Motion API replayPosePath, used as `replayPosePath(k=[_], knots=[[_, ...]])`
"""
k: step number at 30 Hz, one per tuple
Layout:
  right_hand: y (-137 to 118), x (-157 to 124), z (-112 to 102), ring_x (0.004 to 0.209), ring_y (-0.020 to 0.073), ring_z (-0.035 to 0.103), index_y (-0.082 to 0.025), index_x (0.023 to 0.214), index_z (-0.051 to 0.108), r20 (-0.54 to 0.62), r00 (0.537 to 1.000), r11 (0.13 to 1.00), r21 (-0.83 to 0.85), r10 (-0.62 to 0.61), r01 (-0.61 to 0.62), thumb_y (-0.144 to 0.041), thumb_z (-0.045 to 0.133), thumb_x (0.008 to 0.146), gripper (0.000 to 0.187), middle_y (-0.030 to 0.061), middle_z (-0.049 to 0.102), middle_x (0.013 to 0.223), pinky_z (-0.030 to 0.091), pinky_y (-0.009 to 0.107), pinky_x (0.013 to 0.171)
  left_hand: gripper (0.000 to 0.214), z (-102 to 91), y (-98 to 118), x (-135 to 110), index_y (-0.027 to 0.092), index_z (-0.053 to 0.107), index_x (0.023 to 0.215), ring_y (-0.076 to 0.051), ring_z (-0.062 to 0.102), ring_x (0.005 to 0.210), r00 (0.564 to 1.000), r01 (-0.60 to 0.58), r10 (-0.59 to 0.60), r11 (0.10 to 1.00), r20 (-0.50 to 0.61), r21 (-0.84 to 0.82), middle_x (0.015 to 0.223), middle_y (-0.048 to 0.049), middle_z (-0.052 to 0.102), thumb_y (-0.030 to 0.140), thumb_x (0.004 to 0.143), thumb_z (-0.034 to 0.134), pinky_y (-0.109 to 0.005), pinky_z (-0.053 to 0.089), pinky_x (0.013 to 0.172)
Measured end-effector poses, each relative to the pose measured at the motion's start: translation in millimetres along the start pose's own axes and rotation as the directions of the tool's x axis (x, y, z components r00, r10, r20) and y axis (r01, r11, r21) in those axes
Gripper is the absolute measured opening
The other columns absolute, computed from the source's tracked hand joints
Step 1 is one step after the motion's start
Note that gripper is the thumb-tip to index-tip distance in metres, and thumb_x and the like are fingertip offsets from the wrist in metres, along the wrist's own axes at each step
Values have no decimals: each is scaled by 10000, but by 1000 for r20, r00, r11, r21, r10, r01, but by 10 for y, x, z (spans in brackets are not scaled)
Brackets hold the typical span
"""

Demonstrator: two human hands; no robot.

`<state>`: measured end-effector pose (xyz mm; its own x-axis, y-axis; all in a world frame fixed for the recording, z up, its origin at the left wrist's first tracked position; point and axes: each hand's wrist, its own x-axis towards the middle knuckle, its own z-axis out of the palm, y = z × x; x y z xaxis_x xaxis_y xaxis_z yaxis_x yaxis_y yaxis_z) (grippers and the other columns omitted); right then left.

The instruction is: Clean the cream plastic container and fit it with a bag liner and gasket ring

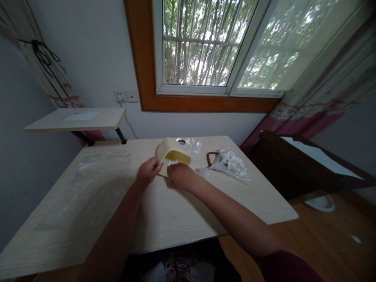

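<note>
Grasping cream container (167,147) by its left edge with left grip (149,171), resting it on counter (176,211); holding right grip (178,174) at its opening, beside small white piece (172,161), not showing whether clenched or released.

container (168,145): smooth plastic (matt-looking) | bag (232,163): crinkled, glossy plastic film | desk (176,211): matt, wood-grained

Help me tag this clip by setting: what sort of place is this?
Probably a room in a home: patterned curtains flank a barred window, and a pale desk carries a small raised shelf.
</note>
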<state>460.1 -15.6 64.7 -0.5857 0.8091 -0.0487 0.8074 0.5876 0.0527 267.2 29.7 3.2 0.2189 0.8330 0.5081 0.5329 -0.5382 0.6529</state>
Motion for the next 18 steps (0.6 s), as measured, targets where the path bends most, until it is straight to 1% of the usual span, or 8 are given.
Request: replayPosePath(k=[3,5,7,10,12,15,18], knots=[[16,89,6,1007,292,723,-63,1161,660,-2,1000,997,78,14,-14,-317,476,971,367,207,742,1108,535,365,878,305,3,30,2,220,482,688,-147,439,615,1000,-1,1,1000,22,-7,645,24,480,408,919,547,-268,349,645],[33,156,27,1004,273,725,-81,1139,666,-9,1000,993,117,16,-15,-295,417,1001,356,194,746,1108,536,353,874,310,1,46,4,220,477,689,-149,443,620,999,-5,5,1000,39,-18,646,23,478,415,921,539,-271,342,642],[49,226,60,1017,257,724,-92,1155,663,0,1000,991,134,22,-22,-266,437,995,326,181,746,1133,535,333,877,321,-2,54,6,218,469,688,-149,449,626,997,-11,13,1000,70,-22,653,21,477,424,925,530,-273,336,640],[80,332,117,1030,260,727,-96,1199,659,30,997,988,134,69,-72,-258,501,977,317,177,745,1154,542,317,863,344,6,50,4,216,450,686,-148,454,636,993,-20,21,1000,115,-13,662,19,476,444,935,510,-274,331,636],[113,405,154,1036,265,730,-100,1197,672,45,993,985,129,106,-111,-244,483,991,315,185,747,1149,545,315,858,348,22,38,0,215,447,688,-146,452,638,991,-24,24,1000,133,0,665,19,482,450,937,506,-273,328,630],[177,511,213,1027,277,736,-93,1165,702,64,986,980,118,152,-158,-227,453,1001,327,208,752,1121,553,331,857,347,47,25,-7,214,446,694,-145,448,641,988,-34,30,999,153,23,672,17,491,451,941,499,-272,327,627],[228,595,284,1050,298,727,-75,1148,714,73,980,975,111,184,-192,-238,470,990,333,230,746,1126,558,370,883,350,53,37,-10,213,436,705,-145,453,657,983,-53,48,998,179,22,689,16,483,458,950,489,-273,333,641]])
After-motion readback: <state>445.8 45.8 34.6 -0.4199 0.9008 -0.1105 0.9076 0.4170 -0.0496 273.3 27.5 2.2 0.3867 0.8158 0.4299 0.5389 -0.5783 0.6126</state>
